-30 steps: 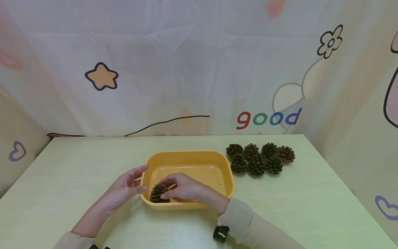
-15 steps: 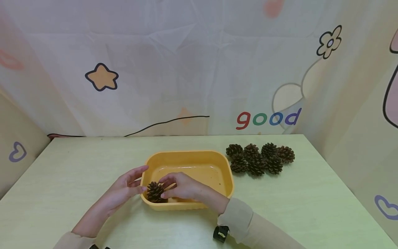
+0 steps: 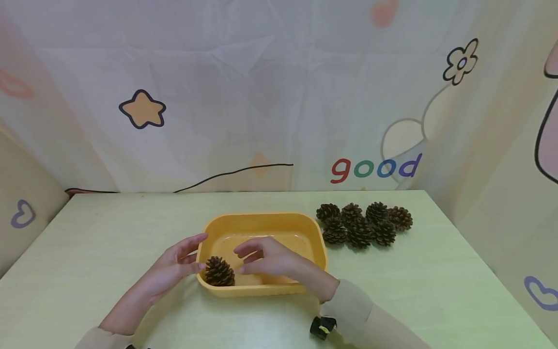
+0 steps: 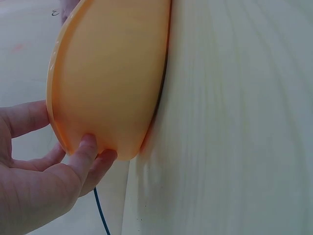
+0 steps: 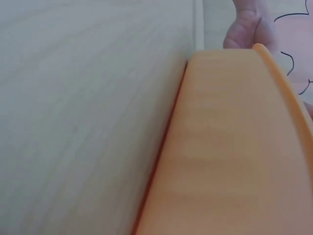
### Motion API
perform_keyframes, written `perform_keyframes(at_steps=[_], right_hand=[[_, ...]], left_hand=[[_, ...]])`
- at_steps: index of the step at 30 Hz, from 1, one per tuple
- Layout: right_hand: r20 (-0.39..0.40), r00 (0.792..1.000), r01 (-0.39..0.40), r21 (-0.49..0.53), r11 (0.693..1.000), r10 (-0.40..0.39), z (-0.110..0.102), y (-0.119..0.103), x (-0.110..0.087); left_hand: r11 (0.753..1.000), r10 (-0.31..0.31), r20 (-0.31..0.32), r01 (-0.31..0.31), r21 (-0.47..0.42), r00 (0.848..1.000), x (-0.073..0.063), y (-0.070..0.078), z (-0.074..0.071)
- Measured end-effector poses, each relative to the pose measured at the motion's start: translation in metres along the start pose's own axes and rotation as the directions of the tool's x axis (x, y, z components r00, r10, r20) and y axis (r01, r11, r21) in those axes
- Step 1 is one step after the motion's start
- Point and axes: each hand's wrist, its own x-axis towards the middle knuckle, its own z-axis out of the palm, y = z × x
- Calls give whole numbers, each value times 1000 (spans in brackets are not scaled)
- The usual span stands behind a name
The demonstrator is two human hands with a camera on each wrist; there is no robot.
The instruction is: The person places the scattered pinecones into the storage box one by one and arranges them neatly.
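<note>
Thumb and fingers of the right hand stand spread and gently bent, apart from one another, above the floor of a yellow, round-cornered rectangular plastic bin at the lower centre of the frame; a brown, scaly, woody pine cone sits inside the bin, in its near left corner, just beside those fingertips and apart from them; the left hand holds its fingers and thumb spread at the bin's left end, and in the left wrist view they touch its outer wall and rim; seven more brown pine cones lie in a close cluster to the right of the bin, at the middle right of the frame; all this rests on a pale, wood-grained table; a beige sleeve covers the right forearm, with a black device beside its cuff; behind the table hangs a pale, creased cloth backdrop, printed with a black-outlined orange star at upper left, a black-outlined flower at upper right, and the multicoloured word "good" right of centre.
</note>
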Motion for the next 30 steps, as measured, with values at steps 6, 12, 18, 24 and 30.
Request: perform_keyframes(at_steps=[6, 12, 18, 24, 30], right_hand=[[-4, 997, 72, 17, 997, -72, -20, 4, -15], [-23, 992, 127, 59, 990, -126, -37, 6, -28], [-47, 991, 127, 39, 991, -125, -55, 9, -44], [-93, 990, 115, 60, 992, -109, -74, 14, -61], [-145, 985, 102, 86, 991, -89, -90, 20, -76]], left_hand=[[1000, 0, -4, 0, 9, 1000, -3, 0, -3], [1000, -1, -10, 1, 19, 1000, -4, -1, -4], [1000, 11, 4, -11, 0, 1000, -5, -1, -4], [1000, 13, 9, -13, -3, 1000, -3, -1, -2], [1000, 3, 2, -3, 2, 1000, -2, -1, -1]])
